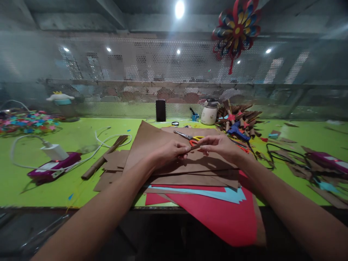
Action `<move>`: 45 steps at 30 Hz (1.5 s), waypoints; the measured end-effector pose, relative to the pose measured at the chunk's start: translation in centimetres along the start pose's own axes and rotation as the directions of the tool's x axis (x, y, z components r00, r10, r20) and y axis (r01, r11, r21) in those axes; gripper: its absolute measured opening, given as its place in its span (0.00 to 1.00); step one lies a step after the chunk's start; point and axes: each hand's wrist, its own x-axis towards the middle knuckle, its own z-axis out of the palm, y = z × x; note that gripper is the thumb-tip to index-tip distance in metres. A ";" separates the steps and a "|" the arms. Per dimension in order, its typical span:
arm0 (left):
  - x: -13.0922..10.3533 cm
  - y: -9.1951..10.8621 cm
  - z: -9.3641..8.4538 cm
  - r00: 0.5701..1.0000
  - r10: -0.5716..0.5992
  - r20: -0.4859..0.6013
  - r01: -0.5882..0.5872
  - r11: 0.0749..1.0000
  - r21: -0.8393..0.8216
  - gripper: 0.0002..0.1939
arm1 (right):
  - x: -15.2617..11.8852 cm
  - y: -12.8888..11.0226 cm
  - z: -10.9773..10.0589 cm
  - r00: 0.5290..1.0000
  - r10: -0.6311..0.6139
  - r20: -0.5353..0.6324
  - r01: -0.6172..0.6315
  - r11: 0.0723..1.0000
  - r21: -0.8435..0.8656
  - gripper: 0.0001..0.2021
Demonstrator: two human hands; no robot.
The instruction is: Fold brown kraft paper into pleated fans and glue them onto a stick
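A small strip of folded brown paper (198, 146) spans the gap between my two hands, above a stack of brown paper sheets (174, 175). My left hand (174, 150) pinches its left end, and my right hand (214, 145) has its fingers closed on the right end. Scissors (185, 135) lie on the stack just behind the hands, their yellow and orange handles partly hidden by my right hand. Light blue sheets (223, 195) and red sheets (217, 214) stick out from under the brown stack at the table's front edge.
On the green table (67, 194), a rolled brown paper (98, 166) and a purple power strip (54, 168) with a white cable lie left. Rolled paper pieces (244, 112), a blue glue gun (239, 132) and a black cord are right. A jar (209, 111) and black phone (160, 110) stand behind.
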 end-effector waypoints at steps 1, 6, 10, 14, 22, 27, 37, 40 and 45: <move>0.0 0.1 0.0 1.000 0.001 -0.003 -0.001 1.000 0.009 0.18 | 0.0 0.0 0.0 1.000 -0.001 -0.002 0.001 1.000 -0.007 0.18; -0.2 0.3 -0.2 0.999 -0.019 -0.032 0.019 1.000 0.008 0.19 | -0.2 -0.3 0.2 1.000 -0.007 -0.001 0.007 1.000 -0.001 0.19; 0.1 0.1 -0.4 0.999 -0.029 -0.037 0.029 1.000 0.011 0.18 | -0.4 -0.6 0.3 0.998 -0.003 0.058 0.000 0.998 0.056 0.22; 0.1 0.6 -0.3 0.997 0.027 -0.077 -0.021 0.997 0.072 0.12 | -0.4 -0.5 0.1 0.998 -0.038 0.054 0.035 0.998 0.051 0.19; -0.1 1.8 -0.1 0.958 0.241 -0.153 -0.139 0.862 0.488 0.15 | -0.1 0.0 -0.1 0.999 -0.025 -0.025 0.026 0.999 0.029 0.17; 0.3 1.3 0.0 0.932 0.326 -0.159 -0.188 0.809 0.557 0.15 | 0.1 0.4 -0.1 0.994 -0.070 -0.082 0.070 0.998 -0.003 0.14; -0.4 2.4 0.5 0.936 0.296 -0.192 -0.119 0.776 0.619 0.15 | -0.1 0.7 0.4 0.909 -0.377 -0.177 0.293 0.881 -0.371 0.10; -0.5 2.5 0.5 0.944 0.271 -0.189 -0.103 0.785 0.611 0.14 | -0.1 0.8 0.5 0.891 -0.426 -0.157 0.329 0.845 -0.422 0.08; -0.9 3.1 0.5 0.959 0.212 -0.186 -0.072 0.821 0.566 0.16 | 0.1 1.2 0.4 0.937 -0.316 -0.151 0.257 0.912 -0.320 0.13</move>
